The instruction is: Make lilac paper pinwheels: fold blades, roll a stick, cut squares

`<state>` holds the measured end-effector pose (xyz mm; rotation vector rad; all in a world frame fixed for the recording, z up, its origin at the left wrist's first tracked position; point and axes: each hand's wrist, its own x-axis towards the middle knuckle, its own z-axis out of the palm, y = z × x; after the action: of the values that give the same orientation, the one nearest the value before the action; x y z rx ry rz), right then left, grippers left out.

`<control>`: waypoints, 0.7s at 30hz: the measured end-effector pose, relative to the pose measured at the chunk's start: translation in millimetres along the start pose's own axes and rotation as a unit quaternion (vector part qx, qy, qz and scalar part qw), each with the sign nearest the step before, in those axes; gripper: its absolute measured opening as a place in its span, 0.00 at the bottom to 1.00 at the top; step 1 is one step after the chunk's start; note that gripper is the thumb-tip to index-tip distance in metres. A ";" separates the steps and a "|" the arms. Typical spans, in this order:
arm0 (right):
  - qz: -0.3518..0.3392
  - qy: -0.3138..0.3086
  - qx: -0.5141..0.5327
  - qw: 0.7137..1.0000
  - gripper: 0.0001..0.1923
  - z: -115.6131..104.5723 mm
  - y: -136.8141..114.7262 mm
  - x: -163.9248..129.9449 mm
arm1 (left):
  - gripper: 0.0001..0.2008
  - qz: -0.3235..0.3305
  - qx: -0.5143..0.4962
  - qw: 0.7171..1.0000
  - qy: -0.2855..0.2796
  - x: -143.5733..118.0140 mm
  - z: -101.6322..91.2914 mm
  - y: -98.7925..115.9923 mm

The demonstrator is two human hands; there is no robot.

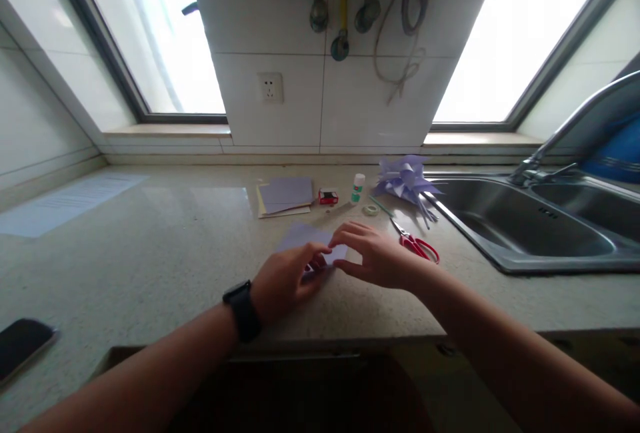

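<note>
The paper [299, 235] lies on the counter [195, 239], under and beyond the fingertips. The left hand [289, 279] curls over its near edge; whether it grips, I can't tell. The right hand's [373, 256] thumb and forefinger stand slightly apart at its right.

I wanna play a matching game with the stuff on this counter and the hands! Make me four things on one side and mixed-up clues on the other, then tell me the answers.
Things:
1. Scissors
2. Watch
3. Glue stick
4. Front purple sheet

Clues:
A. Standing upright
B. Partly covered by the left hand and the right hand
C. Red and silver
D. Black, worn by the person

Right pairs: 1-C, 2-D, 3-A, 4-B
</note>
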<state>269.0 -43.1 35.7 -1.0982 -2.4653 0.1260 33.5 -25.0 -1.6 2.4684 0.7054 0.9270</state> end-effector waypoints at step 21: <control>-0.014 -0.104 0.067 0.992 0.09 11.9 8.6 44.8 | 0.29 -0.070 0.170 0.982 -0.046 -31.1 -14.3 -5.1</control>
<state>243.5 -3.6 38.6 -1.0378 -2.6099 0.4091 1.8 -36.3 -9.4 2.6874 1.0664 0.6805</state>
